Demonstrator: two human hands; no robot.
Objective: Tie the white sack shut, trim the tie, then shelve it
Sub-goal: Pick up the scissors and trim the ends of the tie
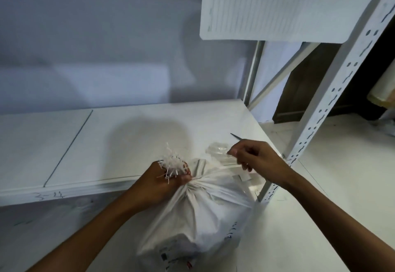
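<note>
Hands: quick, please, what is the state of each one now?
Left hand: closed, gripping the gathered neck of the white sack plus a bundle of white ties.
Right hand: closed, pinching the white tie that runs to the sack's neck.

To me the white sack (198, 211) looks like a thin matt fabric, soft and much creased. The bundle of ties (171, 164) seems to be smooth white plastic strips, and the single tie (228, 167) at the sack's neck looks the same. The clear bag (215, 149) is glossy transparent plastic. The shelf board (119, 143) is smooth and white with a faint sheen, scuffed on its front edge. The upright post (333, 100) seems painted metal, matt. The sign (277, 19) is a ribbed white sheet; I cannot tell if it is paper or plastic.
</note>
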